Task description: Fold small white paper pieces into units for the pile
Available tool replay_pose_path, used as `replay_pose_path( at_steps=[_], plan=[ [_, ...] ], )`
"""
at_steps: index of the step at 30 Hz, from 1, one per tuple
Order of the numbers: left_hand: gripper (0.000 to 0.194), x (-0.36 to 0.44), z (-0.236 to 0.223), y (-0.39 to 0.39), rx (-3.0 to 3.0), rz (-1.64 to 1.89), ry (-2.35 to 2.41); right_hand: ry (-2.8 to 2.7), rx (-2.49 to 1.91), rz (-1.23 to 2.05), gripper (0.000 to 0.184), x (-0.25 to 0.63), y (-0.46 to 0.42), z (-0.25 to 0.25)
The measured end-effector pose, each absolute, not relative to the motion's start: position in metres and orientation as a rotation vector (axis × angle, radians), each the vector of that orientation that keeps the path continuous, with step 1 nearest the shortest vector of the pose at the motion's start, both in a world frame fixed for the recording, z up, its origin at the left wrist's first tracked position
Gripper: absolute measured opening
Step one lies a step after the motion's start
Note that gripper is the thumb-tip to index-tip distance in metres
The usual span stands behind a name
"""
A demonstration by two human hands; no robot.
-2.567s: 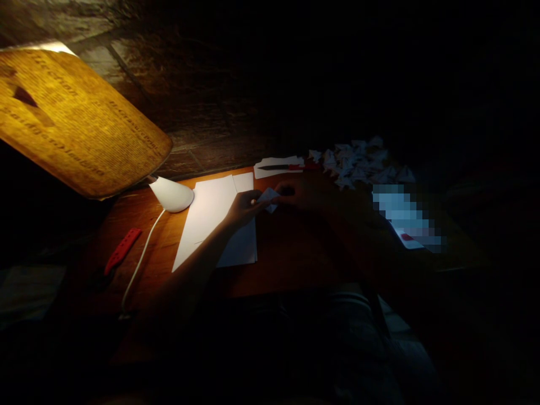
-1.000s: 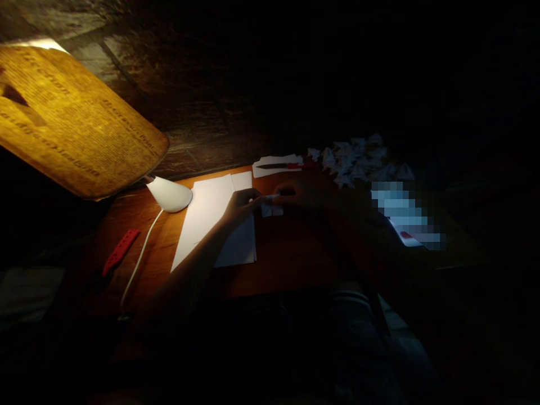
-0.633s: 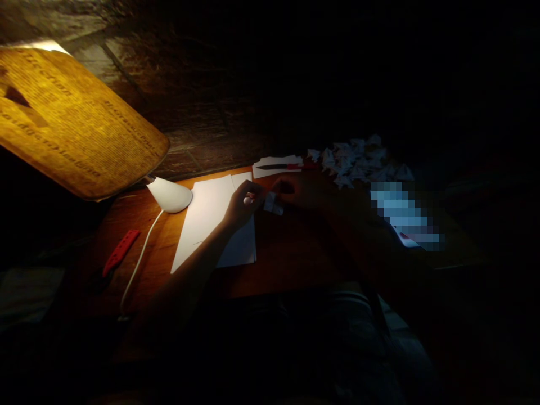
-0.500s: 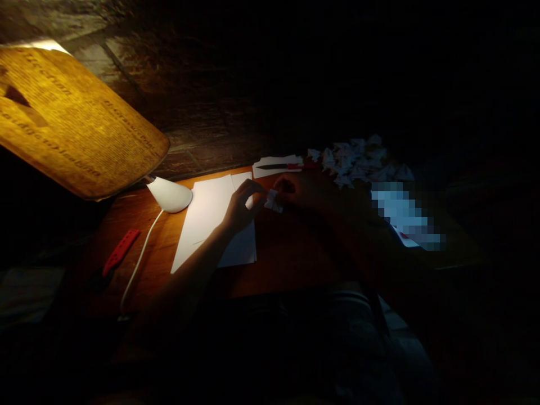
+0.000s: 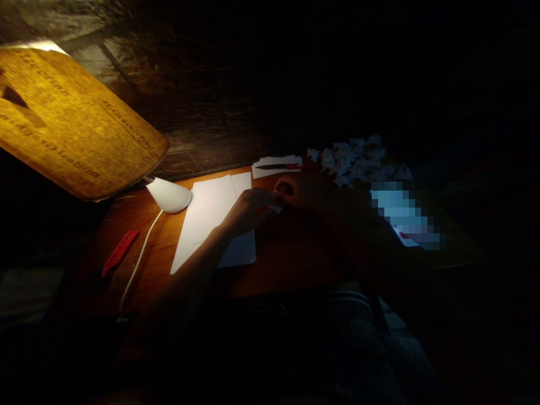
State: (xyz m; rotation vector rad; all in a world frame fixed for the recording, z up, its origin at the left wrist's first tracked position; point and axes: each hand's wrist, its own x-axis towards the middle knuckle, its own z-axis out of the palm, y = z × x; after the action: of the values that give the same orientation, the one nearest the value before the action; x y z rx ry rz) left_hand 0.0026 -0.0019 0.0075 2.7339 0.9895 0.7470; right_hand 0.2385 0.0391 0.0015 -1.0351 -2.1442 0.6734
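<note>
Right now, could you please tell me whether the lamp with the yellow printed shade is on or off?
On: the yellow printed lampshade glows, and light falls across the white paper sheets near the white base.

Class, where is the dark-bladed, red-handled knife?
In the head view, the knife lies partly on flat white paper by the far edge of the wooden table, left of the folded white paper pile.
</note>
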Motion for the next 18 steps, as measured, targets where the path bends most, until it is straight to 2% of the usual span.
replay_pose_path(
  at_steps=[5, 18],
  plan=[
    [0.022, 0.0042, 0.0116, -0.004, 2.72, 0.652, 1.042, -2.219, -1.106, 0.677, 0.02, 0.2394, 0.0361, 0.0063],
    [0.017, 0.0043, 0.0102, -0.0041, 2.694, 0.696, 1.141, -2.253, -1.108, 0.515, 0.013, 0.2431, 0.042, -0.0001]
  ],
)
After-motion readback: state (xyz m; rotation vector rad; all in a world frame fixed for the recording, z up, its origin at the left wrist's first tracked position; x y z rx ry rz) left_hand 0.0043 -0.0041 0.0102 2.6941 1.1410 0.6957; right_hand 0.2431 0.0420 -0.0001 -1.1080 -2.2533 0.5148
